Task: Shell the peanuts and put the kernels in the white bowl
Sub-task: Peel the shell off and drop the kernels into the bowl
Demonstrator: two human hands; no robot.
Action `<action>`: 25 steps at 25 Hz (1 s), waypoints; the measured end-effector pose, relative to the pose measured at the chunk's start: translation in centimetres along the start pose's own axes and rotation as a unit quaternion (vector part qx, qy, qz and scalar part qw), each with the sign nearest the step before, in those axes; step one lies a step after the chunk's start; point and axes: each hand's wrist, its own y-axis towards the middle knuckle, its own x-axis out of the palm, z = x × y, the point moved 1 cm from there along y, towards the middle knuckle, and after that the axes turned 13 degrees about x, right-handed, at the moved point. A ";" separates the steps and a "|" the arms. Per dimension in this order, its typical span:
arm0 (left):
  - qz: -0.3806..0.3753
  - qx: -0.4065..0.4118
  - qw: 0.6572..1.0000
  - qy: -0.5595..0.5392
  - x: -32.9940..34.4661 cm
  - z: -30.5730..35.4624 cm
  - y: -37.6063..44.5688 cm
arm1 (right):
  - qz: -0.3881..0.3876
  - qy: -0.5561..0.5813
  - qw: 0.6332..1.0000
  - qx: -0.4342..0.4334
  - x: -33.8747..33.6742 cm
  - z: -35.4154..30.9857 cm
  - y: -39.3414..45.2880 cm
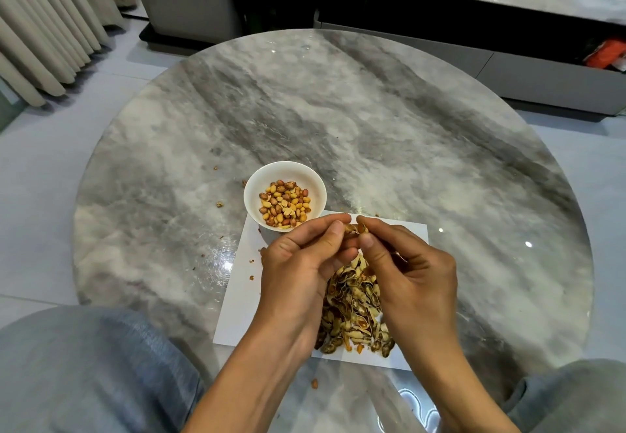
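Note:
A small white bowl (254, 192) with several kernels (285, 204) stands on the round marble table, on the far left corner of a white paper sheet (242, 300). Both hands meet just right of the bowl. My left hand (298, 273) and my right hand (410, 280) pinch one peanut (355, 229) between thumbs and forefingers; its shell looks cracked apart. Below the hands a pile of empty shells (352, 310) lies on the paper, partly hidden by my wrists.
Shell crumbs (220, 204) dot the glossy marble table (406, 134) left of the bowl, and one loose kernel (315, 383) lies near the front edge. My knees in grey trousers flank the table. A low cabinet stands beyond, curtains at far left.

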 end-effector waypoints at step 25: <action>-0.004 -0.059 0.996 -0.067 0.3 -0.1 -0.1 | -0.045 -0.005 0.998 0.037 -0.6 -0.8 0.2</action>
